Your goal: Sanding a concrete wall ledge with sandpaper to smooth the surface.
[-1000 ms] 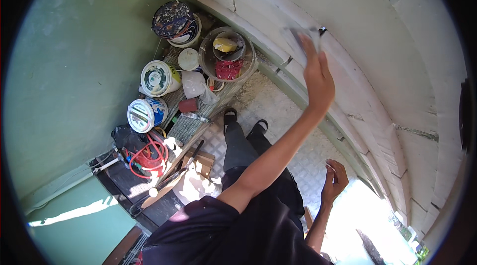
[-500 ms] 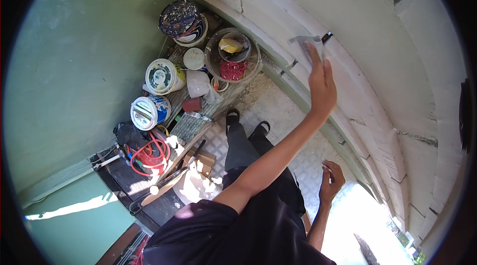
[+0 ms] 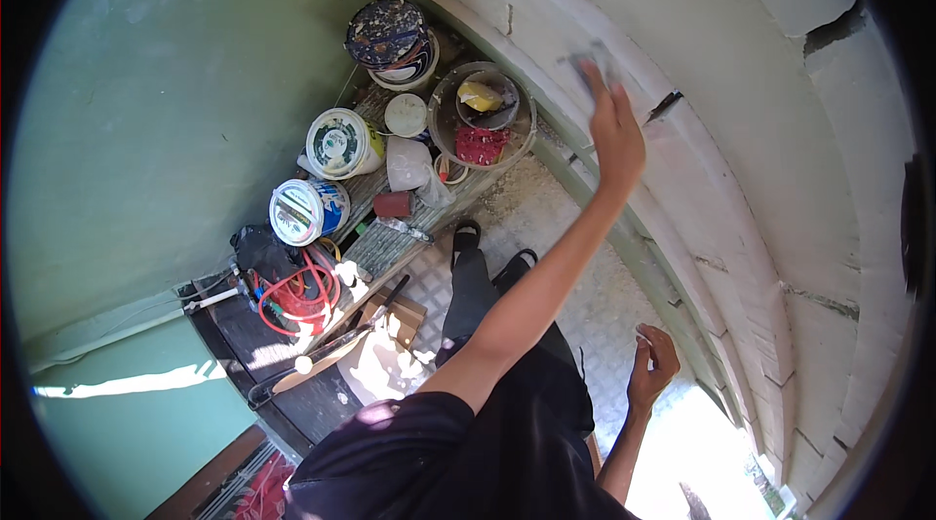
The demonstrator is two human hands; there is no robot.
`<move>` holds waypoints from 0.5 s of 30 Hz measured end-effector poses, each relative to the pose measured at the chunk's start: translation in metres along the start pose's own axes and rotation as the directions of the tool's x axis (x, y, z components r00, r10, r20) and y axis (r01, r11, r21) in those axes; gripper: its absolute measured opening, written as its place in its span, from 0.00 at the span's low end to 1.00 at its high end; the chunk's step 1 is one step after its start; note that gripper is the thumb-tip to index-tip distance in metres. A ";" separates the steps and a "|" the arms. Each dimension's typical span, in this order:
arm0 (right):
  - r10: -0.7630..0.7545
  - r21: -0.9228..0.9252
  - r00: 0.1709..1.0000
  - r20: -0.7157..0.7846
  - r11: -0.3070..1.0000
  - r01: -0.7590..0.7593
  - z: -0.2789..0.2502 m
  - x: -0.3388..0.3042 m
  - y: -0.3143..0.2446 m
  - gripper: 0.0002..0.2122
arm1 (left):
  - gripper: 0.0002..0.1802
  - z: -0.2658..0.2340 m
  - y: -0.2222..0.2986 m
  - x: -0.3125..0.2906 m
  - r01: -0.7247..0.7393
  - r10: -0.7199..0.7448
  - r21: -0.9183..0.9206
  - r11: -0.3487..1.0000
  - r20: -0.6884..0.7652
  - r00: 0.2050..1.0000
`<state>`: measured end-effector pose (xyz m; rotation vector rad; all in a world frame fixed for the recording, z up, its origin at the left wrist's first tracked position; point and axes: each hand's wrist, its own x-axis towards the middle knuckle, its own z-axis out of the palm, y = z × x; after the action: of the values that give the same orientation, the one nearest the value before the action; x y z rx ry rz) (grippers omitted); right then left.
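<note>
My left hand [image 3: 616, 135] reaches up to the pale wall [image 3: 712, 159] on the right. Under its fingers is a thin grey sheet [image 3: 588, 62], blurred by motion, that looks like sandpaper; it lies against the pale surface beside a dark gap [image 3: 665, 107]. Lower down, my right hand [image 3: 654, 364] hangs by the wall with loosely curled fingers, thumb and fingers apart. White shows at a fingertip, and I see nothing held in it.
A weathered plank bench [image 3: 390, 247] bears lidded buckets [image 3: 338, 145], a round basin [image 3: 531, 125] with a yellow thing and a red cloth, and a dark red block [image 3: 394, 204]. A red hose [image 3: 327, 291] lies coiled left. My sandalled feet stand on the patterned floor [image 3: 595, 315].
My left hand has moved slightly up and left along the wall with the grey sheet. The whole view has shifted a little; my right hand keeps nearly the same pose.
</note>
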<state>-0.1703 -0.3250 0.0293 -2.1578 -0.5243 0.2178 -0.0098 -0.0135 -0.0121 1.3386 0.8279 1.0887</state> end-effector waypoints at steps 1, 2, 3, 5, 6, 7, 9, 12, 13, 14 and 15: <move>-0.009 0.004 1.000 0.008 1.000 0.009 0.000 0.002 -0.002 0.10 | 0.25 0.001 -0.009 0.029 0.053 -0.062 -0.072 0.996 -0.132 0.989; 0.025 0.025 1.000 -0.017 0.999 -0.025 0.001 0.003 -0.005 0.09 | 0.28 -0.012 -0.013 0.059 0.079 -0.088 -0.108 0.991 -0.081 0.993; 0.061 0.046 0.997 -0.042 0.997 -0.059 0.003 0.003 -0.006 0.09 | 0.28 -0.019 -0.008 0.057 0.079 -0.087 -0.107 0.991 -0.078 0.993; 0.108 0.042 0.993 -0.046 0.993 -0.106 0.005 -0.001 -0.004 0.09 | 0.28 -0.025 0.009 0.042 0.136 -0.129 -0.097 0.986 0.081 0.988; 0.151 0.040 0.988 -0.043 0.988 -0.149 0.007 -0.003 -0.004 0.09 | 0.28 -0.024 0.010 0.036 0.135 -0.127 -0.102 0.986 0.086 0.988; 0.142 0.040 0.989 -0.041 0.989 -0.141 0.009 -0.003 -0.005 0.09 | 0.26 -0.022 0.007 0.030 0.107 -0.103 -0.040 0.993 0.094 0.990; 0.054 -0.022 0.998 0.009 0.998 -0.054 0.009 -0.001 -0.004 0.08 | 0.30 -0.015 0.001 0.021 0.058 -0.067 0.085 0.995 0.106 0.992; 0.085 0.001 0.996 -0.027 0.996 -0.085 0.012 0.001 -0.015 0.08 | 0.27 -0.030 -0.009 0.103 0.119 -0.125 -0.117 0.986 -0.042 0.991; 0.087 0.008 0.995 -0.044 0.996 -0.086 0.012 0.001 -0.018 0.08 | 0.28 -0.042 -0.009 0.120 0.187 -0.196 -0.188 0.964 -0.031 0.980; 0.088 0.005 0.995 -0.055 0.996 -0.088 0.014 0.001 -0.017 0.08 | 0.25 -0.040 -0.006 0.107 0.109 -0.112 -0.067 0.992 -0.054 0.992; 0.132 0.035 0.989 -0.062 0.991 -0.131 0.015 -0.002 -0.015 0.08 | 0.25 -0.034 -0.003 0.083 0.108 -0.112 -0.072 0.992 -0.045 0.993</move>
<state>-0.1819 -0.3072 0.0323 -2.1636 -0.3399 0.2263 -0.0148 0.0755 -0.0081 1.1983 0.8821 1.0581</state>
